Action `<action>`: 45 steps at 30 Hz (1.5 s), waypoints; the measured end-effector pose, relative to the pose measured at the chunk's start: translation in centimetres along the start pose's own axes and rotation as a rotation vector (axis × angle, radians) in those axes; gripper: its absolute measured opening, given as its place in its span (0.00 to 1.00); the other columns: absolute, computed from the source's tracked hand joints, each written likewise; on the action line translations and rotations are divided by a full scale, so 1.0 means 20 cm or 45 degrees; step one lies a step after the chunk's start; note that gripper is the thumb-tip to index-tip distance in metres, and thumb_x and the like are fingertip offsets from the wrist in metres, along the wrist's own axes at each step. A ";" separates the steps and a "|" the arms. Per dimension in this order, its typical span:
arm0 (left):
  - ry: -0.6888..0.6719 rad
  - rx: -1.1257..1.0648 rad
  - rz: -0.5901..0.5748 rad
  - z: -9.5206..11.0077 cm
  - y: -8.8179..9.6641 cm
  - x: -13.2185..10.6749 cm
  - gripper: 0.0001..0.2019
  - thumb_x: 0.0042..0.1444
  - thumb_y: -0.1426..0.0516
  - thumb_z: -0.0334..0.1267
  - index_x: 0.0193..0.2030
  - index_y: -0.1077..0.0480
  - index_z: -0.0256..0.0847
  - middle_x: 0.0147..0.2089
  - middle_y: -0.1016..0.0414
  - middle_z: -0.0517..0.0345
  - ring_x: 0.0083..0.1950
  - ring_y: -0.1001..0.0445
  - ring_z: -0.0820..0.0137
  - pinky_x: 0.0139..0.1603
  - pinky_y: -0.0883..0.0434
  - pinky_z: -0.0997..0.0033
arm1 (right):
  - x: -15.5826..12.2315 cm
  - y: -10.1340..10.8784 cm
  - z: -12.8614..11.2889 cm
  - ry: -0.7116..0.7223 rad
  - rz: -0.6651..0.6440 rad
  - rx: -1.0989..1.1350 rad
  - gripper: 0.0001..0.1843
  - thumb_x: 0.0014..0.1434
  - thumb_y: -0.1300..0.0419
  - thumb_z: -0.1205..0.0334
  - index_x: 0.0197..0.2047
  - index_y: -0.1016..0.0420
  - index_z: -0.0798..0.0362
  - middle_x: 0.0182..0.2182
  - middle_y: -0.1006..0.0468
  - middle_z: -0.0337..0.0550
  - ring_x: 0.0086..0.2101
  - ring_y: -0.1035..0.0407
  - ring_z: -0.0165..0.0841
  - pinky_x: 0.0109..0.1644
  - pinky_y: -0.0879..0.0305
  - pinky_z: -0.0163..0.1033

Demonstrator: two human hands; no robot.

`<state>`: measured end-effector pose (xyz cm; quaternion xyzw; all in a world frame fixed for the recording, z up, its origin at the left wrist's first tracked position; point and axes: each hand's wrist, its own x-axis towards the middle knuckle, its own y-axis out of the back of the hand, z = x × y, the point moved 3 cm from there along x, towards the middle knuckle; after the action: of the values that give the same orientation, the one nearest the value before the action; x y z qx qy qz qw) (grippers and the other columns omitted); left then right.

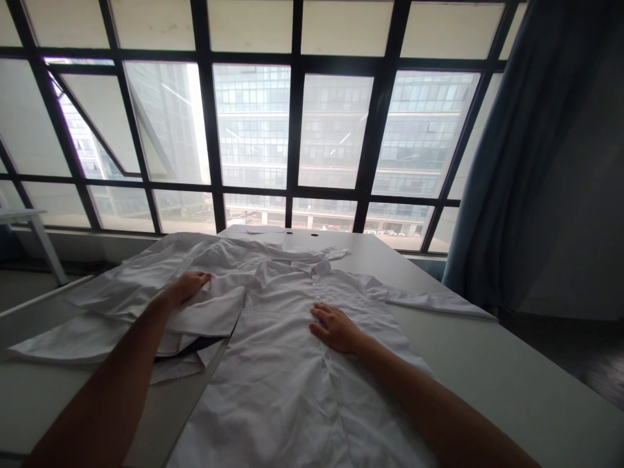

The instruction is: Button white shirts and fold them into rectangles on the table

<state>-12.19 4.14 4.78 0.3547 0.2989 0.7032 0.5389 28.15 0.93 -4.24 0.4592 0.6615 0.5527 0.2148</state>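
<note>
Table [492, 370] bears shirt [277, 383] under left hand [188, 286], right hand [336, 328].

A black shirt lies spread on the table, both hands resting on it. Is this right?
No: the shirt is white, not black. The head view shows it spread on the table, with left hand and right hand resting on it.

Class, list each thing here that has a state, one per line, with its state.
white shirt, spread front-up on the table, wrinkled
shirt sleeve, stretched out flat to the right
left hand, resting on folded cloth
right hand, flat, palm down on the shirt front
curtain, drawn aside
</note>
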 end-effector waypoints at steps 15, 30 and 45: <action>-0.290 -2.071 -0.845 0.66 -0.50 -0.39 0.24 0.54 0.43 0.29 0.59 0.29 0.39 0.53 0.24 0.50 0.53 0.26 0.64 0.58 0.33 0.61 | -0.02 0.05 -0.08 0.226 0.160 0.501 0.34 0.53 0.34 0.51 0.61 0.32 0.52 0.58 0.30 0.52 0.58 0.36 0.46 0.63 0.42 0.51; -0.199 -1.999 -1.128 0.70 -0.65 -0.51 0.27 0.50 0.36 0.32 0.59 0.30 0.41 0.41 0.22 0.55 0.46 0.24 0.67 0.56 0.33 0.62 | -0.03 0.02 -0.20 0.054 -0.168 1.609 0.25 0.50 0.30 0.47 0.45 0.22 0.56 0.38 0.22 0.45 0.40 0.31 0.36 0.49 0.36 0.44; -0.601 0.080 -0.155 0.55 -0.56 -0.34 0.10 0.54 0.41 0.36 0.40 0.19 0.44 0.32 0.21 0.51 0.40 0.23 0.56 0.46 0.31 0.61 | -0.24 0.54 -0.06 -0.201 -0.806 1.075 0.32 0.48 0.33 0.39 0.46 0.24 0.57 0.39 0.22 0.45 0.38 0.26 0.35 0.43 0.29 0.38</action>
<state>4.18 0.65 0.80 0.5070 0.2072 0.5574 0.6239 33.46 -4.11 5.13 0.3240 0.9143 0.1102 0.2166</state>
